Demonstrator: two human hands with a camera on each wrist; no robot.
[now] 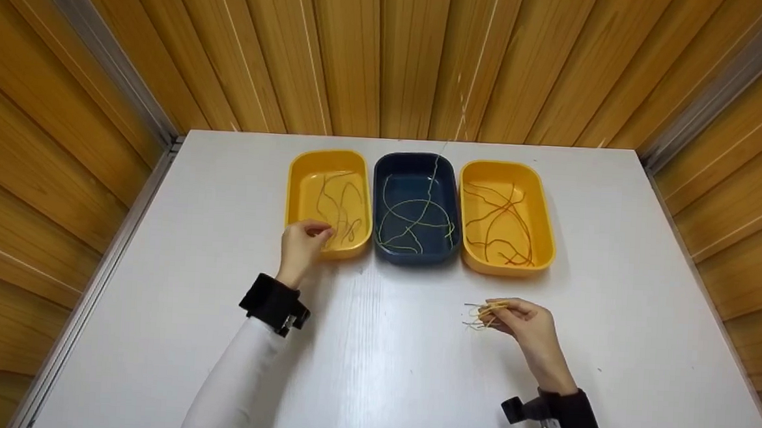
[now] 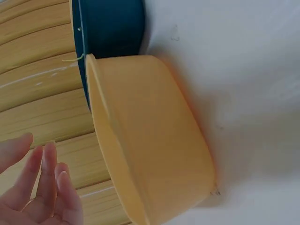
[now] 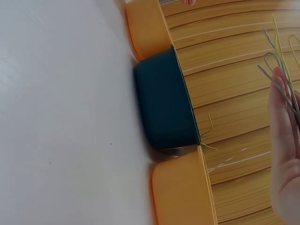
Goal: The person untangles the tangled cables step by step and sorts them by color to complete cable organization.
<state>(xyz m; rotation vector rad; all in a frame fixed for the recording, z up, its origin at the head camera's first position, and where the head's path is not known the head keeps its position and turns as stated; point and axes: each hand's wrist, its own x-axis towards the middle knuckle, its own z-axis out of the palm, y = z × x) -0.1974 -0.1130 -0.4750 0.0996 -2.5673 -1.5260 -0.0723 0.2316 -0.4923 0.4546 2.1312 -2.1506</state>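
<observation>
My left hand [image 1: 302,242] is over the near-left rim of the left yellow bin [image 1: 297,190]. In the left wrist view its thumb and fingers [image 2: 47,173] stand a little apart, and no thing shows between them. Thin greyish strings [image 1: 342,205] lie in that bin. My right hand [image 1: 531,326] pinches a loose bundle of grey and yellow strings [image 1: 490,312] above the table, in front of the right yellow bin [image 1: 546,216]. Looped ends of the bundle stick out past the fingertips in the right wrist view.
Between the yellow bins stands a dark blue bin [image 1: 411,258] with yellow-green strings [image 1: 421,203], one hanging over its far rim. Orange-red strings [image 1: 505,211] lie in the right bin. The white table [image 1: 373,370] meets wood-patterned walls [image 1: 409,59] behind and at both sides.
</observation>
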